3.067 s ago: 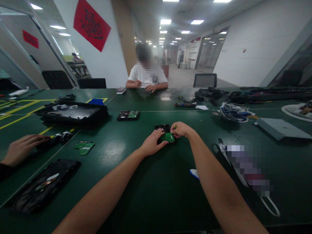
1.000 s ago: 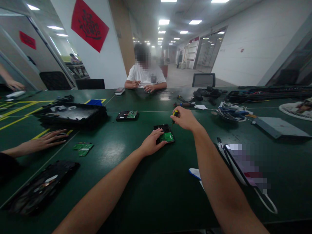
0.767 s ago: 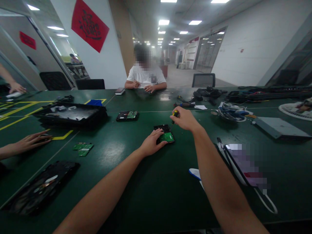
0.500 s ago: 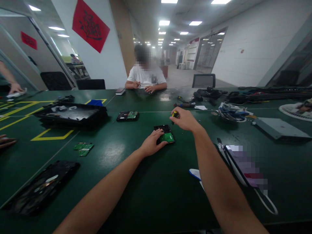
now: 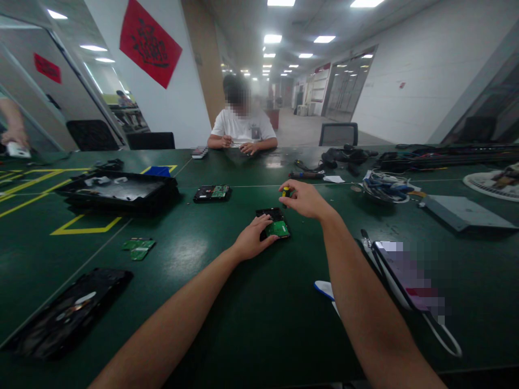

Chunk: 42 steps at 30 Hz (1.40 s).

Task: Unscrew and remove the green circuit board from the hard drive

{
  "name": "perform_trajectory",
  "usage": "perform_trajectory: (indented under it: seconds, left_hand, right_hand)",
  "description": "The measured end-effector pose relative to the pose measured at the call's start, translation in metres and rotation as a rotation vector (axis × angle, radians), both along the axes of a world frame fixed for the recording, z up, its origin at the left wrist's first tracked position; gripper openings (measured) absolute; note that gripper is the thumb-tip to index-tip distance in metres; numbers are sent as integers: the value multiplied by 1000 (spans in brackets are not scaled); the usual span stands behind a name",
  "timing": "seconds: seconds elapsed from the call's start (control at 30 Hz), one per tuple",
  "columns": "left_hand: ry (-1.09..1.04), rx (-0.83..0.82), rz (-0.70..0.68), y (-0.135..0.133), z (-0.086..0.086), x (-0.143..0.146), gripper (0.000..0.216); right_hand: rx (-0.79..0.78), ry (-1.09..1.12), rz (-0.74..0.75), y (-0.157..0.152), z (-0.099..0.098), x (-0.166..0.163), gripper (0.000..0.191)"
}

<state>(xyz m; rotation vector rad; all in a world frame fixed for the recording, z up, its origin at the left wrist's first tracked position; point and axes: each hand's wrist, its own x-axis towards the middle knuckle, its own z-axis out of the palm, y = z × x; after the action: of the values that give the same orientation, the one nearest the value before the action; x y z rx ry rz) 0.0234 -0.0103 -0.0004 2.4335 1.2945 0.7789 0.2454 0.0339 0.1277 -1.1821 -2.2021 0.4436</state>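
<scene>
A black hard drive [image 5: 274,215] with a green circuit board [image 5: 278,229] on top lies on the dark green table [image 5: 251,313]. My left hand [image 5: 252,239] rests on its left side, fingers curled over the board and pressing it down. My right hand [image 5: 305,199] hovers just beyond the drive, pinched on a small screwdriver with a yellow and black handle [image 5: 285,192] that points down at the drive's far edge.
A second drive [image 5: 212,192] lies farther back. A black tray [image 5: 118,189] stands at the left, loose green boards [image 5: 138,247] and a black panel [image 5: 65,313] nearer. Cables [image 5: 387,186], tools and a grey box [image 5: 466,213] are at the right. A person [image 5: 242,127] sits opposite.
My right hand lifted the screwdriver off the drive and back, then drifted a little left. The co-worker's hand at the left edge withdrew out of view.
</scene>
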Motion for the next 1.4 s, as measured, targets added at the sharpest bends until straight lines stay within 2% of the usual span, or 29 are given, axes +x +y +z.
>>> perform_trajectory:
  seconds: [0.37, 0.83, 1.07, 1.2, 1.4]
  left_hand:
    - [5, -6, -7, 1, -1, -1, 63]
    - [4, -7, -9, 1, 0, 0, 62]
    - [7, -2, -8, 1, -1, 0, 64]
    - [6, -1, -5, 1, 0, 0, 63]
    - [12, -3, -7, 1, 0, 0, 63]
  right_hand:
    - [-3, -1, 34, 0, 1, -1, 37]
    - [-12, 18, 36, 0, -1, -2, 36]
    - [-55, 71, 33, -2, 0, -4, 27]
    - [-117, 116, 60, -2, 0, -6, 27]
    - [-113, 134, 103, -2, 0, -5, 28]
